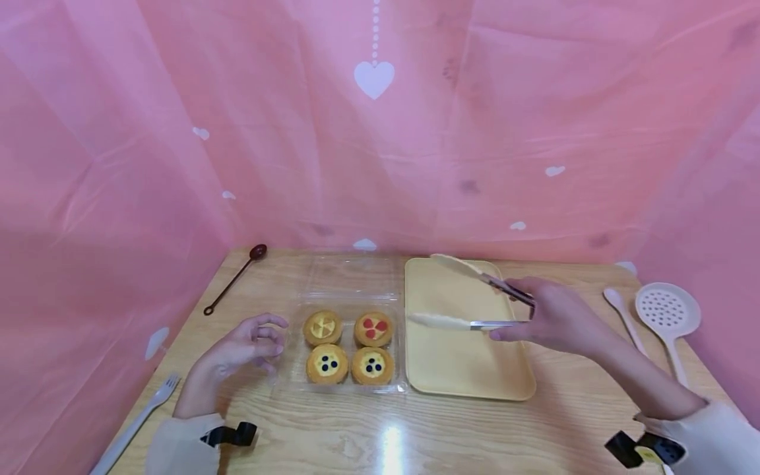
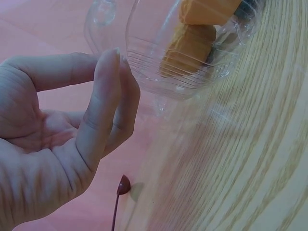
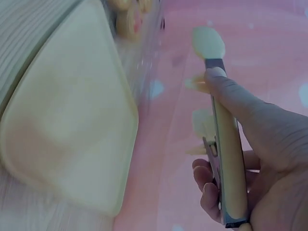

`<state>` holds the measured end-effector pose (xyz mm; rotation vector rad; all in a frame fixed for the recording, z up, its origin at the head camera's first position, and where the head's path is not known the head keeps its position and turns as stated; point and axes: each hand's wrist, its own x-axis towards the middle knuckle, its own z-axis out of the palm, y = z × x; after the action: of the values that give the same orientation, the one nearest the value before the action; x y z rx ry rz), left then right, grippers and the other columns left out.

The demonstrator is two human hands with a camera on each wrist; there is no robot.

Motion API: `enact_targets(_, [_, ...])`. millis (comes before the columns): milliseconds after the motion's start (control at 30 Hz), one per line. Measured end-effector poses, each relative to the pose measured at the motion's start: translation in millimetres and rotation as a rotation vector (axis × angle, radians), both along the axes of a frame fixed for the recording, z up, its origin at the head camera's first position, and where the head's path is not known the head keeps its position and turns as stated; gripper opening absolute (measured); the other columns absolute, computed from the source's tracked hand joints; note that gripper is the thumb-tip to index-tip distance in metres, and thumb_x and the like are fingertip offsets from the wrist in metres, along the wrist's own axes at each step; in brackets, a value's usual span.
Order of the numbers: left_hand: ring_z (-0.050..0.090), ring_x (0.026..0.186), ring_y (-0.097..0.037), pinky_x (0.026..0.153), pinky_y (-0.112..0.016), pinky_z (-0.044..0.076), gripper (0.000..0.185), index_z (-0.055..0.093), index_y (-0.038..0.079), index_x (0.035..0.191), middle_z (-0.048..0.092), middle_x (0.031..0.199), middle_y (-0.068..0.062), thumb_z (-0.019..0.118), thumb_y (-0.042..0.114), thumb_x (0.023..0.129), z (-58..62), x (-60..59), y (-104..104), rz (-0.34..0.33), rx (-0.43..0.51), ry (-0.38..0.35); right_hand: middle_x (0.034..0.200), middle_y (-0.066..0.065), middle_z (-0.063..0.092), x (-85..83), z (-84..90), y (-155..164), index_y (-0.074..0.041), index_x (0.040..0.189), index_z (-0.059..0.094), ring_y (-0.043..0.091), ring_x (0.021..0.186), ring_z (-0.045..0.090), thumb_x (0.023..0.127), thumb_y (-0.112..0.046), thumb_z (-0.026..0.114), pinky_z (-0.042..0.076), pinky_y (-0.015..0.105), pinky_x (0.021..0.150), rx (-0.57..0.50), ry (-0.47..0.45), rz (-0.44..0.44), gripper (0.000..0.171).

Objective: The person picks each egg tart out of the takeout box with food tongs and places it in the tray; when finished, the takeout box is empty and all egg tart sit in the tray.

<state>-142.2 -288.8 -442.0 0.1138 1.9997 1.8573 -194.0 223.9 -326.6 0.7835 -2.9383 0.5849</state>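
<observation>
My right hand (image 1: 552, 316) grips a pair of tongs (image 3: 226, 159) with cream tips, its thumb along one arm. The tongs are spread apart over the yellow tray (image 1: 475, 376), pointing left. A clear plastic container (image 1: 350, 270) lies with its lid folded back. Inside sit several tarts: a plain-topped one (image 1: 323, 328), one with red pieces (image 1: 373, 329), and in the front row two with dark berries (image 1: 326, 363). My left hand (image 1: 243, 346) hovers beside the container's left side, fingers loosely bent, holding nothing.
At the back left lies a dark brown long-handled spoon (image 1: 235, 284); a pale fork (image 1: 139, 419) lies front left. On the right are a white spoon (image 1: 623, 313) and a white slotted skimmer (image 1: 667, 316). A pink curtain (image 1: 380, 165) hangs behind the wooden table (image 1: 332, 435).
</observation>
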Motion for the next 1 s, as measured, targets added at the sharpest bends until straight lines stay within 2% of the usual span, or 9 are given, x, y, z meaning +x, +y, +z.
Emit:
enact_targets(100, [0.062, 0.077, -0.023, 0.069, -0.042, 0.059, 0.052, 0.036, -0.013, 0.133, 0.059, 0.093, -0.011, 0.063, -0.005, 0.090, -1.9, 0.0, 0, -0.004, 0.003, -0.002, 0.087, -0.002, 0.065, -2.8, -1.6, -23, -0.003, 0.120, 0.068, 0.012, 0.066, 0.049, 0.063, -0.059, 0.087, 0.043, 0.031, 0.058, 0.003, 0.055, 0.098, 0.082])
enact_targets(200, [0.061, 0.078, -0.022, 0.068, -0.041, 0.059, 0.051, 0.035, -0.013, 0.132, 0.058, 0.094, -0.011, 0.062, -0.005, 0.090, -2.2, -0.2, 0, -0.011, 0.006, 0.007, 0.088, -0.006, 0.065, -4.8, -2.9, -46, -0.004, 0.117, 0.070, 0.011, 0.067, 0.051, 0.063, -0.059, 0.087, 0.044, 0.031, 0.058, 0.014, 0.072, 0.170, 0.079])
enact_targets(367, [0.061, 0.076, -0.022, 0.067, -0.039, 0.059, 0.050, 0.035, -0.013, 0.133, 0.058, 0.092, -0.010, 0.061, -0.006, 0.091, -2.0, -1.7, 1, -0.002, 0.006, -0.003, 0.087, -0.011, 0.063, -6.4, -6.8, -80, -0.008, 0.118, 0.072, 0.011, 0.070, 0.055, 0.062, -0.058, 0.087, 0.045, 0.031, 0.056, 0.084, 0.032, 0.251, 0.077])
enact_targets(500, [0.061, 0.074, -0.022, 0.065, -0.036, 0.058, 0.051, 0.035, -0.012, 0.134, 0.057, 0.090, -0.008, 0.060, -0.006, 0.091, -3.6, -2.3, 2, 0.007, 0.003, -0.019, 0.090, -0.011, 0.065, -6.6, -13.8, -103, -0.015, 0.118, 0.073, 0.013, 0.074, 0.058, 0.062, -0.053, 0.089, 0.045, 0.031, 0.054, 0.179, -0.007, 0.296, 0.069])
enact_targets(667, [0.062, 0.075, -0.024, 0.065, -0.036, 0.058, 0.050, 0.034, -0.013, 0.134, 0.057, 0.092, -0.010, 0.060, -0.006, 0.092, -4.5, -2.3, 2, -0.009, 0.018, 0.002, 0.094, -0.012, 0.067, -7.1, -18.9, -124, -0.021, 0.118, 0.073, 0.011, 0.075, 0.057, 0.064, -0.046, 0.091, 0.045, 0.030, 0.053, 0.282, -0.037, 0.333, 0.062])
enact_targets(833, [0.062, 0.076, -0.025, 0.065, -0.035, 0.058, 0.050, 0.034, -0.013, 0.133, 0.057, 0.092, -0.011, 0.060, -0.006, 0.091, -4.8, -2.9, 2, -0.015, 0.013, 0.023, 0.094, -0.014, 0.068, -9.1, -21.5, -140, -0.025, 0.114, 0.075, 0.010, 0.073, 0.055, 0.066, -0.044, 0.090, 0.043, 0.030, 0.049, 0.316, -0.056, 0.358, 0.054])
enact_targets(1000, [0.061, 0.074, -0.022, 0.064, -0.034, 0.057, 0.050, 0.035, -0.012, 0.133, 0.056, 0.089, -0.010, 0.060, -0.006, 0.091, -3.3, -2.9, 3, 0.008, 0.001, 0.016, 0.092, -0.011, 0.070, -12.4, -28.6, -151, -0.022, 0.115, 0.075, 0.009, 0.068, 0.052, 0.067, -0.044, 0.090, 0.042, 0.030, 0.048, 0.311, -0.077, 0.393, 0.054])
